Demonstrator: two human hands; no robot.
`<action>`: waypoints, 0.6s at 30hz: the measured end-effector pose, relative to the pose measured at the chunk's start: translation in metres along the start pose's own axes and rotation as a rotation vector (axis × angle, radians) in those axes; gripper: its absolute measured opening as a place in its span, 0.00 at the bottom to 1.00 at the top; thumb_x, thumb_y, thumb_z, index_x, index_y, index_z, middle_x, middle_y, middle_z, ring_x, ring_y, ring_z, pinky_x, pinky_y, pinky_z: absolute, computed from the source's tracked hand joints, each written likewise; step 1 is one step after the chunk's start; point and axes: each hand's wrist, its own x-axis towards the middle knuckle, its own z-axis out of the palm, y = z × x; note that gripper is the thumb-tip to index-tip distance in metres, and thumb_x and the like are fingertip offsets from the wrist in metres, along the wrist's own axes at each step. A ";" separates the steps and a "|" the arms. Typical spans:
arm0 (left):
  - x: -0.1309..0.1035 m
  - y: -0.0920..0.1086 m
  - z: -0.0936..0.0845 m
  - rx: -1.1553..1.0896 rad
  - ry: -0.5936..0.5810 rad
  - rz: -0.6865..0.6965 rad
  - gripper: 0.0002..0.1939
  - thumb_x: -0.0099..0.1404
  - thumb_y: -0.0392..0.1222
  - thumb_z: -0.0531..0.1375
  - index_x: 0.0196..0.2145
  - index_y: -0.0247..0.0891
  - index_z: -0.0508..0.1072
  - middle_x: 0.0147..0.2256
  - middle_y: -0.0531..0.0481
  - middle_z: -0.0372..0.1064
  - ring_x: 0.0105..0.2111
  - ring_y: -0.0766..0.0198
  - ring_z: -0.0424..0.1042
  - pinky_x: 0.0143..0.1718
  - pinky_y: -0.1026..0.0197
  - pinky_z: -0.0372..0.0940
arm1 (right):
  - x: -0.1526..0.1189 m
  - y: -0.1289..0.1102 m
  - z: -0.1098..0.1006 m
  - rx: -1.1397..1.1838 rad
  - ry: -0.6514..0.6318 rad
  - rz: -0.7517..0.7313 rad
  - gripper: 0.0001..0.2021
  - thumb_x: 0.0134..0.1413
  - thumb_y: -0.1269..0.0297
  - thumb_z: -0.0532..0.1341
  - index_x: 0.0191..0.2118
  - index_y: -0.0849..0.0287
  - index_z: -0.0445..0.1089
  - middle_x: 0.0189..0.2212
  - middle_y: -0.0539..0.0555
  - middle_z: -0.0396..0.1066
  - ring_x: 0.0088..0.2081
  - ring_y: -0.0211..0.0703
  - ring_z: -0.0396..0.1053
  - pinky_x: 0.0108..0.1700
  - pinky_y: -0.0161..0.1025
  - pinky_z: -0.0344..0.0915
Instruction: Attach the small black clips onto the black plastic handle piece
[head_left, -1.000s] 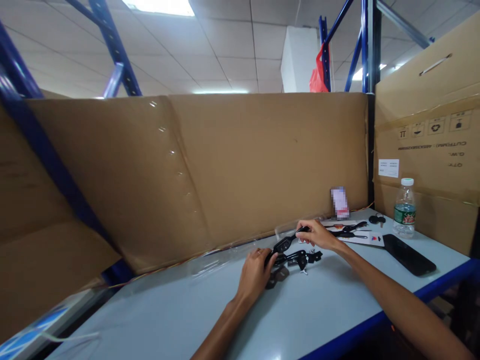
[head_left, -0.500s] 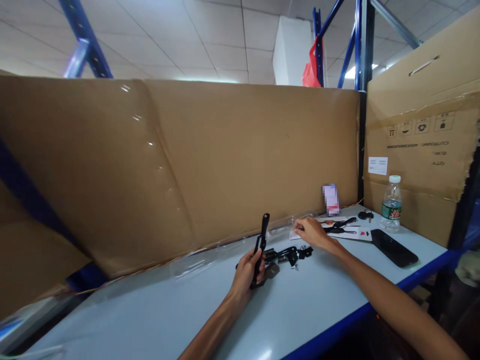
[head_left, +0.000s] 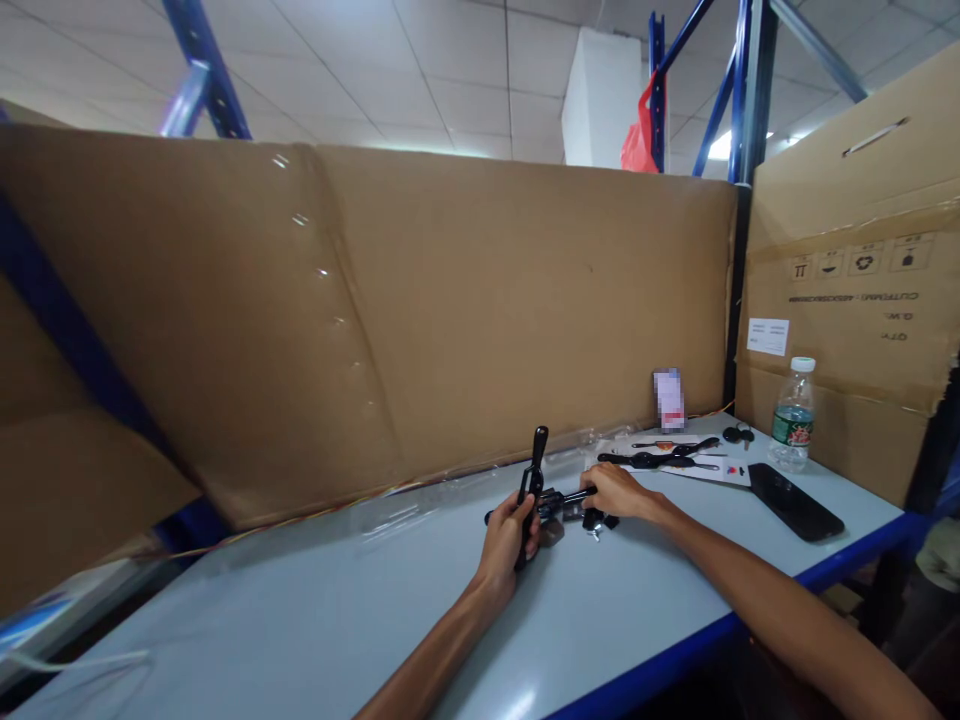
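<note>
My left hand [head_left: 507, 538] is closed around a black spokeshave [head_left: 538, 462], holding it upright above the table, one handle pointing up. Behind and right of it lies a cluster of black metal tool parts [head_left: 553, 503] with small silver pieces. My right hand [head_left: 616, 492] reaches into this cluster, fingers pinched at the end of a black bar; what exactly they grip is hidden. Just beyond the right hand, another black spokeshave [head_left: 646, 460] rests on printed white cards [head_left: 709, 468].
A black phone [head_left: 795, 502], a water bottle [head_left: 793, 415] and keys [head_left: 739, 434] are on the right of the table [head_left: 315, 620]. A second phone [head_left: 668, 400] leans against the cardboard wall [head_left: 480, 300] behind. Clear plastic wrapping [head_left: 405, 520] lies along the back edge.
My right hand has come down from the cards to the black parts, uncovering the left end of the spokeshave there. My left hand still holds its spokeshave upright. The view has shifted slightly.
</note>
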 end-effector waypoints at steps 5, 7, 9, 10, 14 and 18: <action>0.003 0.002 -0.006 -0.089 0.043 -0.062 0.18 0.54 0.51 0.66 0.32 0.38 0.65 0.16 0.62 0.57 0.12 0.74 0.52 0.15 0.69 0.47 | 0.001 0.006 -0.008 -0.054 0.130 0.027 0.12 0.59 0.69 0.62 0.48 0.59 0.78 0.46 0.59 0.78 0.51 0.48 0.72 0.47 0.35 0.61; 0.004 0.002 -0.008 -0.115 0.053 -0.081 0.16 0.55 0.49 0.66 0.32 0.38 0.65 0.16 0.62 0.57 0.12 0.74 0.52 0.15 0.69 0.48 | -0.001 0.009 -0.019 -0.077 0.180 0.078 0.12 0.61 0.70 0.59 0.46 0.59 0.78 0.44 0.59 0.78 0.49 0.47 0.73 0.46 0.35 0.61; 0.004 0.002 -0.008 -0.123 0.059 -0.088 0.15 0.56 0.48 0.66 0.32 0.38 0.65 0.17 0.62 0.57 0.12 0.74 0.53 0.15 0.69 0.47 | -0.005 0.014 -0.030 -0.088 0.153 0.092 0.11 0.61 0.71 0.59 0.44 0.58 0.78 0.41 0.57 0.79 0.45 0.46 0.74 0.43 0.35 0.61; 0.004 0.002 -0.008 -0.121 0.058 -0.089 0.15 0.56 0.48 0.66 0.31 0.38 0.65 0.17 0.62 0.57 0.12 0.74 0.53 0.15 0.69 0.47 | -0.007 0.017 -0.034 -0.091 0.113 0.075 0.11 0.59 0.71 0.60 0.43 0.57 0.78 0.40 0.56 0.79 0.45 0.46 0.74 0.42 0.34 0.60; 0.003 0.002 -0.006 -0.103 0.052 -0.078 0.16 0.56 0.49 0.66 0.31 0.38 0.65 0.17 0.62 0.57 0.13 0.74 0.53 0.15 0.69 0.45 | -0.012 0.028 -0.041 -0.102 -0.014 0.016 0.13 0.53 0.75 0.62 0.42 0.54 0.79 0.41 0.54 0.78 0.48 0.46 0.72 0.40 0.34 0.59; 0.002 0.003 -0.004 -0.083 0.044 -0.064 0.18 0.54 0.51 0.67 0.31 0.38 0.65 0.16 0.62 0.58 0.13 0.74 0.52 0.15 0.69 0.44 | -0.012 0.024 -0.035 -0.088 -0.051 0.099 0.08 0.53 0.65 0.67 0.40 0.56 0.79 0.41 0.57 0.77 0.47 0.50 0.72 0.39 0.35 0.59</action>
